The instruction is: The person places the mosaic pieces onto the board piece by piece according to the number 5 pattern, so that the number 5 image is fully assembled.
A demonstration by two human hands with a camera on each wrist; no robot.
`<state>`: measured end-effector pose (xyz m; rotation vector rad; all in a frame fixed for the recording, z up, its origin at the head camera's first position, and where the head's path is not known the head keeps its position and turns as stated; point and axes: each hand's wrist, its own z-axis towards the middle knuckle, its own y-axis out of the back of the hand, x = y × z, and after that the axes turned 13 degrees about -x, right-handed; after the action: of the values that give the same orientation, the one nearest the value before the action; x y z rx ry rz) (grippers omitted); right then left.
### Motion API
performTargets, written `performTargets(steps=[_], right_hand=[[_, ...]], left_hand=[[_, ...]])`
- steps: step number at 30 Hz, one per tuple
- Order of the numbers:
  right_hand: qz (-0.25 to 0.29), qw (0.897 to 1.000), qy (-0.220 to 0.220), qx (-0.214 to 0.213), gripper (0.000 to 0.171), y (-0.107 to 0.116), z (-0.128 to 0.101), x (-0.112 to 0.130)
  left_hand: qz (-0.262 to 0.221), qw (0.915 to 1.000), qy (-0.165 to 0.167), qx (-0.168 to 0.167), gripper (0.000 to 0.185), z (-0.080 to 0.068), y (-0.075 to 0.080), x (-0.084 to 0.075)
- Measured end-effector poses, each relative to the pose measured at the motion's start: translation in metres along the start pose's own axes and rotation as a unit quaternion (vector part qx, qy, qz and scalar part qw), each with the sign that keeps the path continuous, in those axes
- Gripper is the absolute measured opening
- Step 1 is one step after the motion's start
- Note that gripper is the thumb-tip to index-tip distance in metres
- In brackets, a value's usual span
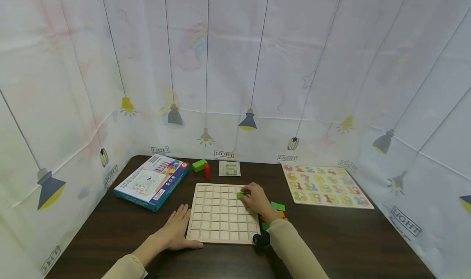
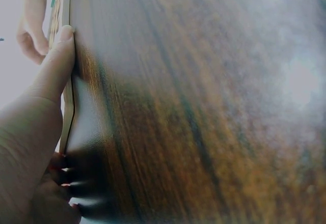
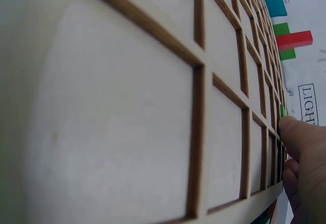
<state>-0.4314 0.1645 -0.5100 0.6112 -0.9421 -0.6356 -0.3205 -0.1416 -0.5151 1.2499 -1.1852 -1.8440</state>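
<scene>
Got a pale square wooden grid board [image 1: 222,219] at the lower centre of the head view, lying flat on a dark brown wood-grain table [image 1: 349,238]. Pinching a small bright green piece [image 1: 239,195] between thumb and fingers of the right hand [image 1: 255,198], over by the board's upper right corner, so call that grip clamped on the green bit. Can't tell about sunk into a cell or just above one, too much covered by fingers. Resting the left hand [image 1: 178,230] at the board's lower left, with fingers straight along the left edge and thumb out along the near edge. Showing the thumb tip right on the rim in the upper left of the left wrist view.

Also spotting a loose pile of green and orange blocks [image 1: 278,206] just right of the board, partly behind the right forearm. Near mid-frame, seeing a green block [image 1: 198,165] with an upright red block [image 1: 207,171] in front, then a small printed grid card [image 1: 229,169] just to the right. Over at left, got a blue-and-white cardboard box [image 1: 152,181]; at right, a cream panel of colourful numbers [image 1: 327,185].
</scene>
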Motion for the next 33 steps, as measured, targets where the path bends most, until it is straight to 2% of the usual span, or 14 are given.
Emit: performTargets(steps=[3, 9, 12, 25, 33], right_hand=[[0.013, 1.000, -0.003, -0.009, 0.022, 0.003, -0.002, 0.001], [0.036, 0.996, -0.003, -0.076, 0.022, 0.015, -0.009, -0.006], [0.043, 0.995, -0.018, -0.091, 0.022, 0.022, -0.012, -0.014], [0.024, 0.993, -0.063, -0.102, 0.025, 0.065, -0.036, -0.053], [-0.004, 0.991, -0.068, -0.116, 0.024, 0.087, -0.048, -0.069]], left_hand=[[-0.003, 1.0000, 0.002, -0.003, 0.124, -0.001, -0.001, 0.000], [-0.005, 1.0000, -0.002, -0.007, 0.124, -0.002, -0.002, -0.001], [-0.008, 0.9999, 0.001, -0.008, 0.123, -0.003, -0.002, 0.000], [-0.001, 1.0000, -0.007, -0.005, 0.123, -0.003, 0.000, 0.001], [-0.002, 1.0000, -0.003, -0.001, 0.122, -0.002, 0.002, -0.001]])
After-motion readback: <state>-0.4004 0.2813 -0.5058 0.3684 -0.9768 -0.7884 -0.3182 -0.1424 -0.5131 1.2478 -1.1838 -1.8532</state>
